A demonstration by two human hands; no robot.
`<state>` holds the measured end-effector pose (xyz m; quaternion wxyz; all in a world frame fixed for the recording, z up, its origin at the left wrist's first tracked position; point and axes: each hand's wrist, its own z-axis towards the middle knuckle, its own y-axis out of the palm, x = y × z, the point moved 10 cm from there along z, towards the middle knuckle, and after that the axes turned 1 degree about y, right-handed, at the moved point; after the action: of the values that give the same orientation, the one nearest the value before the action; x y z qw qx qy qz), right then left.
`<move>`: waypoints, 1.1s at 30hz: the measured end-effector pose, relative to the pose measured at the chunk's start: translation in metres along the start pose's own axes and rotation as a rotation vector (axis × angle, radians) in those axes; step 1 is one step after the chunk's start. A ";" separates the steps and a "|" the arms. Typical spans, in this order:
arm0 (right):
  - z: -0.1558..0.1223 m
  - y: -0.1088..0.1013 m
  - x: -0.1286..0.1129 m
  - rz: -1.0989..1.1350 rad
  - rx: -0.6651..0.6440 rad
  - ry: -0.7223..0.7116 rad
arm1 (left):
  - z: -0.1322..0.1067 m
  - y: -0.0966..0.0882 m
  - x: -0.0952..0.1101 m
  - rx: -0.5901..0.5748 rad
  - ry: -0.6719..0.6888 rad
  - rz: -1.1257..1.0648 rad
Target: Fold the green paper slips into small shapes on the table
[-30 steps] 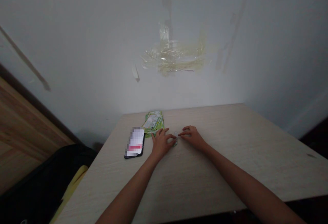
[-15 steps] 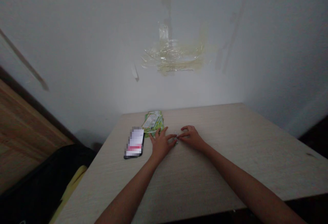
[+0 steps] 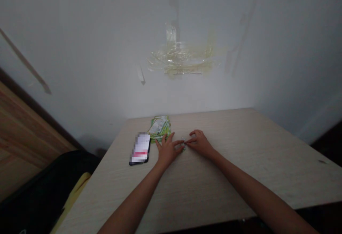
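Note:
My left hand (image 3: 167,149) lies on the pale wooden table (image 3: 213,177), fingers spread and flat, pressing down a small greenish packet (image 3: 183,145) whose edge shows at its fingertips. My right hand (image 3: 200,142) meets it from the right, thumb and fingers pinched on that same small packet. Just beyond my left hand lies a stack of green and white packets (image 3: 159,127). Most of the small packet is hidden under my fingers.
A black phone with a lit screen (image 3: 140,149) lies left of my left hand. A white wall with old tape remains (image 3: 181,57) stands right behind the table. A dark bag with a yellow part (image 3: 48,191) sits low on the left beside a wooden panel.
Both hands stay at the same spot; the left fingers have spread flatter over the small packet and the right fingertips have closed in on it.

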<state>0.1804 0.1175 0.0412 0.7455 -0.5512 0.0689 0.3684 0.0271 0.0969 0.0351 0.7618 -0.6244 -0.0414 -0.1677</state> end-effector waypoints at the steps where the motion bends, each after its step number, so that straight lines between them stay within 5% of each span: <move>1: 0.001 0.000 0.000 -0.011 -0.006 0.002 | 0.000 0.000 0.000 -0.004 0.001 0.002; 33: 0.007 0.004 0.024 -0.011 0.007 0.136 | 0.001 0.002 0.001 -0.004 0.031 0.017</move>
<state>0.1933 0.1355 0.0281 0.7428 -0.5728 0.1175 0.3260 0.0289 0.0980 0.0334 0.7624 -0.6236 -0.0239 -0.1712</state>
